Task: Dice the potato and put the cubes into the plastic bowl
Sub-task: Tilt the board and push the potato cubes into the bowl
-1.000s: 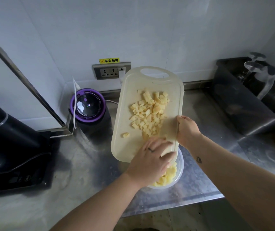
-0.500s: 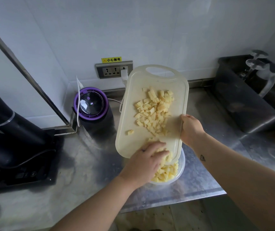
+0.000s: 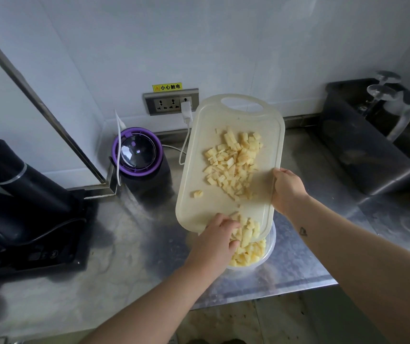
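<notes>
Kitchen corner: steel desk [image 3: 124, 256] against a white wall [image 3: 223, 45].

Right hand [image 3: 288, 192] — grip clamped on the right long edge of the cutting board [image 3: 199, 170], which is held tilted with its lower end over the plastic bowl [image 3: 272, 244].

Left hand [image 3: 213, 242] — fingers bent among cubes at the board's lower edge; whether any are pinched cannot be told.

Potato cubes [image 3: 233, 165]: the main heap lies mid-board, just left of the right grip. One stray sits near the left edge, and many are already in the bowl.

Handling, as judged: the board's lip is best held inside the bowl's rim and the heap raked down in small batches, so that none are spilled.
</notes>
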Demonstrator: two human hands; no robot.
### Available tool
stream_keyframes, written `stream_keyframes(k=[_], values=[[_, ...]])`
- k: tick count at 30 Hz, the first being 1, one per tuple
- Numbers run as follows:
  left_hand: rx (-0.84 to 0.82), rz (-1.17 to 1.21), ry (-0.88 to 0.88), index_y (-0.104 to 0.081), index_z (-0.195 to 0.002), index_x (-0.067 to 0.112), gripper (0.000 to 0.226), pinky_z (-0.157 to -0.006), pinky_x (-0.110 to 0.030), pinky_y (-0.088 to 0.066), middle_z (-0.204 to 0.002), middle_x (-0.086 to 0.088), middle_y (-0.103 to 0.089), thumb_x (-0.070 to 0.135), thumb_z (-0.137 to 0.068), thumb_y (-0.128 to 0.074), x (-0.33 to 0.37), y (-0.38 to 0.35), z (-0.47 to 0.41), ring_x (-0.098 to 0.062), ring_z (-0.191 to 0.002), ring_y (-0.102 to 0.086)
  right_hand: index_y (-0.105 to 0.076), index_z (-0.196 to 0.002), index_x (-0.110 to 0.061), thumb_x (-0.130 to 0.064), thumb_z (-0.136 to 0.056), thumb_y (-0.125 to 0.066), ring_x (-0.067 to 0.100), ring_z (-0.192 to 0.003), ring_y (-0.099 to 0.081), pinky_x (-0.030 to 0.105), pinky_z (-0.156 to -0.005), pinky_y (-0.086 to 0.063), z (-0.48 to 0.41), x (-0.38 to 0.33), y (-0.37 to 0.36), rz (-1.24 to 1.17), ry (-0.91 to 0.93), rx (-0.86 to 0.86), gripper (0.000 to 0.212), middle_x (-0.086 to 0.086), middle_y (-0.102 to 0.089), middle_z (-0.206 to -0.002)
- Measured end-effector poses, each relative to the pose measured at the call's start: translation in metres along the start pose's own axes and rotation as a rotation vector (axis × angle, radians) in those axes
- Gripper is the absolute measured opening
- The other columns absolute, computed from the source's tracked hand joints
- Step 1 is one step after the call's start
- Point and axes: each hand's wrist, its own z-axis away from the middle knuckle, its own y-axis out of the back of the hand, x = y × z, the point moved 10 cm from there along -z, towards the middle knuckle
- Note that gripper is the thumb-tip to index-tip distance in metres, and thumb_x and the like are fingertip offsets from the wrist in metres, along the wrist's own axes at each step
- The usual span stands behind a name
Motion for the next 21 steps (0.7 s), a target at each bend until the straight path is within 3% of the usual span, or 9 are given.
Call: stream_keyframes(k=[3, 5, 8, 14, 17, 19, 21], values=[[-0.008, 0.080, -0.003, -0.057, -0.129, 0.025, 0.033, -0.096, -0.026, -0.047, -0.129, 0.012, -0.047, 0.020, -0.096, -0.054, 0.003, 0.007, 0.000, -0.006, -0.105, -0.055, -0.053, -0.085, -0.015, -0.014, -0.103, -0.044, 0.037, -0.115, -0.057, 0.055, -0.095, -0.049, 0.000, 0.001, 0.002, -0.008, -0.009, 0.006, 0.020, 0.012, -0.056, -0.104], [0.106, 0.097, 0.005, -0.060, -0.124, 0.025, 0.029, -0.090, -0.021, -0.050, -0.124, 0.014, -0.051, 0.018, -0.096, -0.054, 0.002, 0.027, -0.002, -0.003, -0.097, -0.058, -0.054, -0.086, -0.015, -0.015, -0.103, -0.044, 0.036, -0.114, -0.058, 0.055, -0.095, -0.050, 0.001, 0.001, 0.003, -0.007, -0.014, 0.009, 0.019, 0.009, -0.056, -0.100], [0.267, 0.064, 0.058, -0.059, -0.125, 0.021, 0.030, -0.088, -0.016, -0.046, -0.123, 0.012, -0.050, 0.014, -0.097, -0.051, -0.008, 0.046, -0.004, -0.005, -0.104, -0.056, -0.055, -0.087, -0.016, -0.016, -0.102, -0.045, 0.035, -0.112, -0.059, 0.054, -0.096, -0.050, 0.001, 0.000, 0.004, 0.009, -0.011, 0.009, 0.018, 0.012, -0.058, -0.106], [0.047, 0.132, 0.070, -0.066, -0.114, 0.022, 0.022, -0.093, -0.024, -0.050, -0.111, 0.009, -0.065, 0.015, -0.096, -0.054, -0.007, 0.005, 0.002, -0.003, -0.099, -0.060, -0.055, -0.092, -0.013, -0.016, -0.103, -0.045, 0.032, -0.105, -0.059, 0.053, -0.096, -0.050, 0.002, -0.004, 0.002, 0.020, -0.003, 0.013, 0.015, 0.007, -0.056, -0.093], [0.148, 0.087, 0.015, -0.063, -0.119, 0.022, 0.026, -0.090, -0.025, -0.051, -0.118, 0.011, -0.059, 0.017, -0.096, -0.053, 0.003, 0.023, -0.005, -0.005, -0.099, -0.059, -0.055, -0.090, -0.012, -0.015, -0.103, -0.044, 0.029, -0.098, -0.058, 0.052, -0.096, -0.050, 0.003, -0.004, 0.002, 0.016, -0.006, 0.009, 0.017, 0.006, -0.055, -0.091], [0.215, -0.051, -0.111, -0.055, -0.131, 0.023, 0.036, -0.096, -0.025, -0.047, -0.130, 0.010, -0.048, 0.018, -0.096, -0.053, 0.020, 0.030, -0.014, -0.009, -0.112, -0.051, -0.054, -0.085, -0.013, -0.014, -0.103, -0.044, 0.028, -0.096, -0.056, 0.053, -0.096, -0.050, 0.003, -0.003, 0.001, 0.007, -0.003, 0.004, 0.020, 0.006, -0.054, -0.090], [0.161, -0.197, -0.208, -0.049, -0.138, 0.022, 0.043, -0.102, -0.029, -0.042, -0.137, 0.006, -0.042, 0.022, -0.095, -0.052, 0.034, 0.018, -0.020, -0.016, -0.122, -0.042, -0.053, -0.084, -0.013, -0.015, -0.102, -0.044, 0.028, -0.093, -0.055, 0.055, -0.098, -0.048, 0.004, -0.003, 0.000, 0.008, 0.003, -0.005, 0.021, 0.007, -0.054, -0.090]])
